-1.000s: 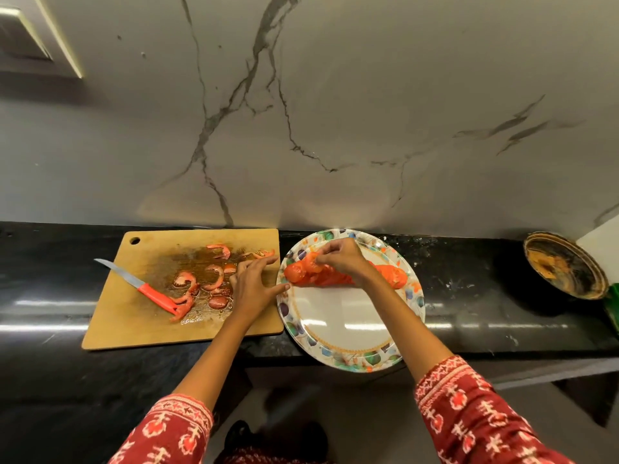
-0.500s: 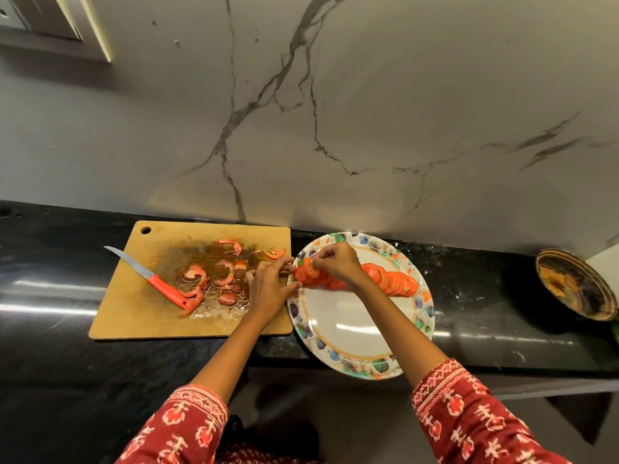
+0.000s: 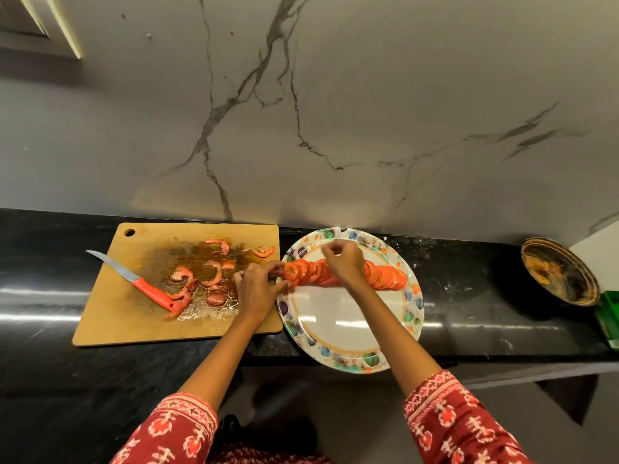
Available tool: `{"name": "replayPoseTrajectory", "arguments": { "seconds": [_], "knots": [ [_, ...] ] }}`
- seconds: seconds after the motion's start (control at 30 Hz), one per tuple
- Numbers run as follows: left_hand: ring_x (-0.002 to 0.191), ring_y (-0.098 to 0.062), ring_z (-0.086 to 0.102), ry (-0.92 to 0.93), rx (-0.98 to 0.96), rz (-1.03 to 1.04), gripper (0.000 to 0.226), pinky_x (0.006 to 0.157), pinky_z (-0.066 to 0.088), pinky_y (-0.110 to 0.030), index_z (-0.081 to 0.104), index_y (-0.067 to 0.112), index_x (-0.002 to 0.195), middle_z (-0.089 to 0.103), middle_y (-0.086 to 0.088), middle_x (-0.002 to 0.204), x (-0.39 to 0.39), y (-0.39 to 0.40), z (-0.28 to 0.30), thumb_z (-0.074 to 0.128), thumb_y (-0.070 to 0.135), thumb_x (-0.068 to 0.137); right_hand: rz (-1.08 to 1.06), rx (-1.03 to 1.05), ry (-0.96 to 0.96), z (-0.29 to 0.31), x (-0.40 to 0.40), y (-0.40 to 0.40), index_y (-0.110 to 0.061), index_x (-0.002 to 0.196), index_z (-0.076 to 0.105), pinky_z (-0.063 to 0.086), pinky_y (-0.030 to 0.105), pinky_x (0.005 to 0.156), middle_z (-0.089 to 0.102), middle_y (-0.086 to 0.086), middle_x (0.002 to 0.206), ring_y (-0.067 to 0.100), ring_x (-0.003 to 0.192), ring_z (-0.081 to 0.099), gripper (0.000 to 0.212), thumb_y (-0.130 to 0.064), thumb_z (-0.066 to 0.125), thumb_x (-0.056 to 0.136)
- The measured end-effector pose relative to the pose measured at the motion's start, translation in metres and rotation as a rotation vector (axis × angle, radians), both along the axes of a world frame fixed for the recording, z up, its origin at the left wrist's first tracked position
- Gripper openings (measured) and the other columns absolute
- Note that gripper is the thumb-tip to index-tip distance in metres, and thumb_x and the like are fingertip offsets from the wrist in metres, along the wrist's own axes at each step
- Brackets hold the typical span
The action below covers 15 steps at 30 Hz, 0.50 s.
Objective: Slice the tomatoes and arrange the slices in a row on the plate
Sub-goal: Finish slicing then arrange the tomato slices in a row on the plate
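Observation:
A row of overlapping tomato slices (image 3: pixel 388 277) runs across the upper half of the floral-rimmed plate (image 3: pixel 348 329). My left hand (image 3: pixel 256 289) is at the row's left end, and its thumb and fingers pinch the end slice (image 3: pixel 293 271). My right hand (image 3: pixel 341 262) hovers over the middle of the row and hides the slices there. Its fingers are curled together above the row, and no slice shows between them.
A wet wooden cutting board (image 3: pixel 110 309) lies left of the plate. It holds tomato scraps (image 3: pixel 214 272) and a red-handled knife (image 3: pixel 147 289). A dark round dish (image 3: pixel 559 272) and a green object (image 3: pixel 609 316) sit at the far right. The black counter's front edge runs below the plate.
The row has spread out into distinct overlapping slices. My right hand let go and rose toward the plate's far rim. My left hand moved from the board edge to the row's left end.

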<state>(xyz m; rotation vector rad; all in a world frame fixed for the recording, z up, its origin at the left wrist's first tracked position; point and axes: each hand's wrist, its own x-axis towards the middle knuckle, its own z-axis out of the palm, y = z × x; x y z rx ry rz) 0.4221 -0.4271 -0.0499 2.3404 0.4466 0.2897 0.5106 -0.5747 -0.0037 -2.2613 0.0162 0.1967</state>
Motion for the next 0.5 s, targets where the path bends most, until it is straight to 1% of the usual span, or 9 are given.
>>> {"name": "replayPoseTrajectory", "arguments": {
  "seconds": [0.07,0.13,0.23,0.33,0.4,0.5],
  "knots": [
    [0.100,-0.021,0.053,0.013,0.053,0.004,0.045,0.078,0.022,-0.033,0.066,0.022,0.112,0.069,-0.003,0.100,0.000,-0.003,0.002,0.077,0.033,0.070,-0.136,-0.004,-0.060,-0.003,0.008,-0.035,-0.003,0.094,0.071,0.048,0.029,0.077,0.070,0.011,0.093,0.025,0.089,0.063,0.017,-0.011,0.057,0.088],
    [0.100,-0.021,0.053,0.022,0.098,0.005,0.042,0.081,0.023,-0.034,0.067,0.023,0.111,0.069,-0.004,0.101,0.001,-0.007,0.003,0.076,0.035,0.071,-0.222,-0.031,-0.098,-0.008,0.014,-0.068,0.000,0.095,0.070,0.046,0.033,0.081,0.069,0.017,0.096,0.032,0.094,0.062,0.018,-0.003,0.056,0.084],
    [0.100,-0.022,0.051,0.049,0.123,-0.019,0.043,0.083,0.024,-0.035,0.068,0.023,0.110,0.068,-0.007,0.101,0.002,-0.011,0.005,0.075,0.038,0.071,-0.248,-0.090,-0.083,-0.014,0.016,-0.095,-0.001,0.100,0.069,0.043,0.032,0.082,0.068,0.017,0.103,0.032,0.103,0.058,0.023,-0.002,0.053,0.083],
    [0.102,-0.023,0.051,0.067,0.131,-0.032,0.047,0.084,0.024,-0.035,0.067,0.022,0.111,0.068,-0.008,0.104,0.004,-0.013,0.006,0.075,0.041,0.069,-0.298,-0.146,-0.083,-0.020,0.015,-0.109,-0.003,0.106,0.067,0.046,0.044,0.090,0.064,0.018,0.109,0.033,0.113,0.047,0.027,-0.005,0.049,0.086],
    [0.104,-0.022,0.052,0.055,0.151,-0.040,0.050,0.082,0.023,-0.035,0.068,0.021,0.111,0.069,-0.006,0.104,0.004,-0.014,0.005,0.077,0.042,0.066,-0.301,-0.151,-0.081,-0.024,0.014,-0.114,-0.002,0.107,0.066,0.046,0.049,0.090,0.062,0.020,0.110,0.032,0.114,0.045,0.028,-0.005,0.047,0.087],
    [0.105,-0.023,0.052,0.051,0.170,-0.058,0.050,0.083,0.022,-0.035,0.068,0.019,0.110,0.069,-0.005,0.104,0.006,-0.015,0.005,0.078,0.041,0.067,-0.258,-0.182,-0.116,-0.028,0.010,-0.115,-0.003,0.107,0.064,0.046,0.048,0.092,0.062,0.019,0.109,0.030,0.112,0.049,0.025,-0.008,0.047,0.089]
  ]
}}
